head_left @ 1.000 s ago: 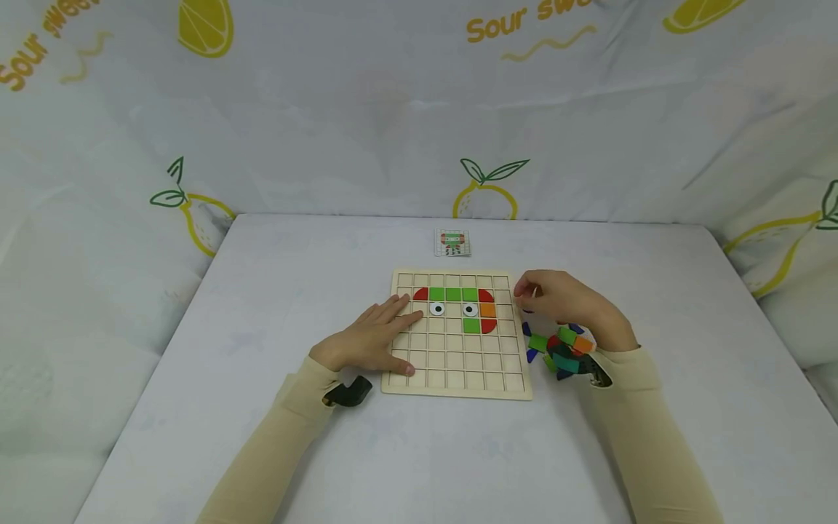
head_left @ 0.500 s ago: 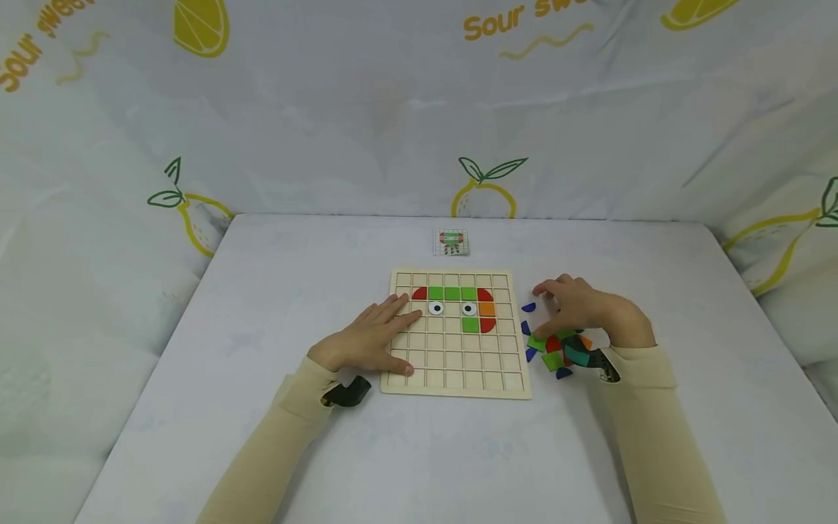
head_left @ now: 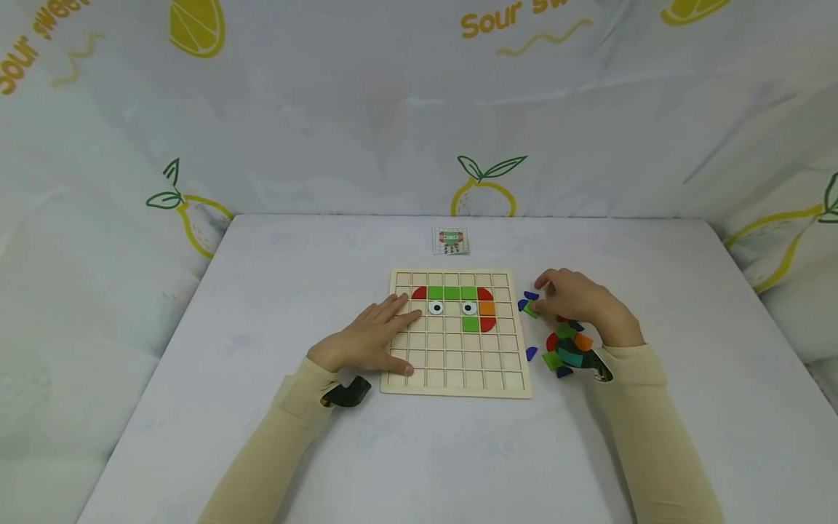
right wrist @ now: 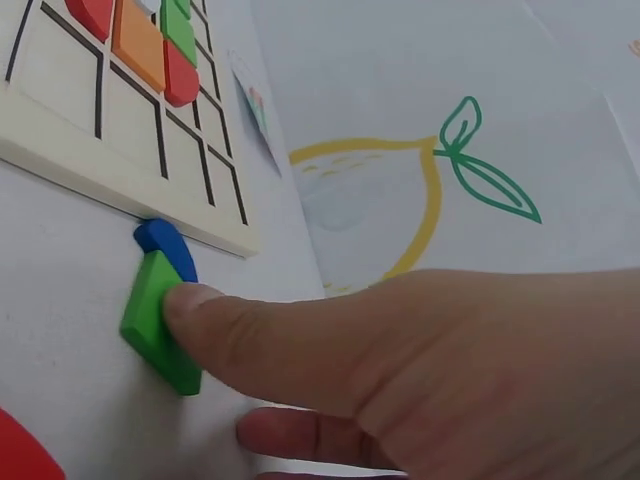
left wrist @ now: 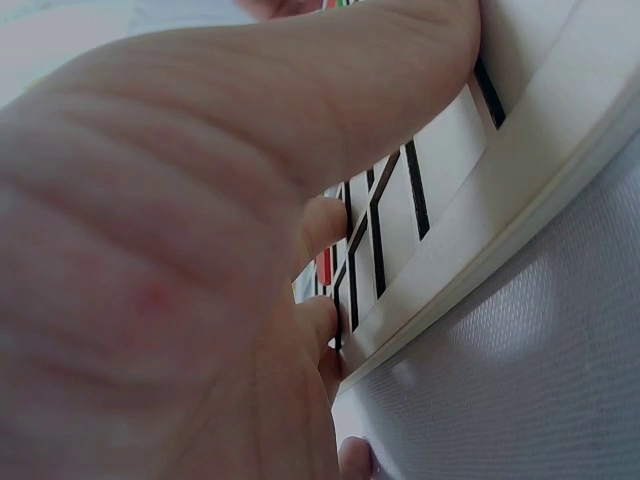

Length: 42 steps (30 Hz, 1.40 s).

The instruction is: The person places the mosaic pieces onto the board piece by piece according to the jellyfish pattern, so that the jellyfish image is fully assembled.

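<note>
A: What's the biggest thing there?

B: A pale, creased curtain (head_left: 366,131) printed with lemons (head_left: 196,29) and orange lettering (head_left: 480,26). In front is a table (head_left: 432,451) with a white, finely woven surface, plain in the left wrist view

A: And on it?

B: A square board (head_left: 455,360), smooth, pale and wood-like, its flat face ruled into cells by dark lines. It lies mid-table, between the hands

A: Anything in the cells?

B: Second row from the far edge: a rounded red piece (head_left: 419,293), three green squares (head_left: 452,293), another rounded red piece (head_left: 485,294). One row nearer, two white eye pieces (head_left: 436,308) and an orange square (head_left: 487,308); nearer again, a lone green square (head_left: 471,324) beside a third red one (head_left: 487,324)

A: The hands?

B: The left hand (head_left: 366,338) rests across the board's left edge, fingers spread, thumb well apart. The right hand (head_left: 579,297) has its thumb tip on a green tile (right wrist: 155,320), forefinger apart from the thumb; I can't tell what its other fingers do

A: Smaller things?

B: A card (head_left: 451,241) beyond the board, showing a red and green figure. Then the thick, straight-edged green tile, just off the board's right edge, blue half-rounds (right wrist: 165,240) close by; nearer, a cluster of loose pieces (head_left: 566,332), green, red, orange and blue, partly hidden by the right wrist
</note>
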Each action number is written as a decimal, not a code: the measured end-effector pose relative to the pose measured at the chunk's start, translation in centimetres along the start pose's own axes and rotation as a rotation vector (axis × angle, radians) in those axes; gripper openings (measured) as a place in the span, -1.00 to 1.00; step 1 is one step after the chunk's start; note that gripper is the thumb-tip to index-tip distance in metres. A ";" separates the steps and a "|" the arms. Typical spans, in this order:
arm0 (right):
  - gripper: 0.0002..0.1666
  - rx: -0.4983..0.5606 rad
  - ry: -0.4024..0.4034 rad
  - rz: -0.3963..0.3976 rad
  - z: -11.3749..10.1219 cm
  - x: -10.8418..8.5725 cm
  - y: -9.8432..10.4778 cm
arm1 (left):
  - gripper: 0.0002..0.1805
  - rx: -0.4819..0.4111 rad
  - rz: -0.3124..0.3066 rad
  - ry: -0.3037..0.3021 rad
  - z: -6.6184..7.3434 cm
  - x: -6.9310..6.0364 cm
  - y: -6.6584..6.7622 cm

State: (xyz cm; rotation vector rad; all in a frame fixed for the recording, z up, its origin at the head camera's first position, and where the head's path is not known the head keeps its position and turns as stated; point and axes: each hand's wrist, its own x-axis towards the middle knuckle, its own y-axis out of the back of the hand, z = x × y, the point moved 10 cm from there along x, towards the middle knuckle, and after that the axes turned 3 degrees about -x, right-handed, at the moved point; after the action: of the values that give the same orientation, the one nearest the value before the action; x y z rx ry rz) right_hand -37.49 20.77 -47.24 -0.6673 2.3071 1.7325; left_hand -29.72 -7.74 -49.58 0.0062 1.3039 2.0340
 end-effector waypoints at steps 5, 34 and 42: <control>-0.41 0.022 -0.030 0.041 0.5 0.4 0.1 | 0.09 -0.001 0.003 -0.009 0.0 -0.1 0.0; -0.49 0.107 0.058 0.046 -1.4 0.0 0.6 | 0.10 -0.005 -0.003 0.000 -0.1 -0.1 0.1; -0.54 0.123 0.147 0.165 -3.7 0.0 1.2 | 0.10 -0.006 -0.007 -0.002 -0.1 -0.1 0.0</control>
State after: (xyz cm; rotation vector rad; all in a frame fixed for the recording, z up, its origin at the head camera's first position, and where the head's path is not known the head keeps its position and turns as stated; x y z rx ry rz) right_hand -37.61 17.53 -45.13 -0.6165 2.6114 1.6398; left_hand -29.71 -7.90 -49.62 0.0010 1.2945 2.0312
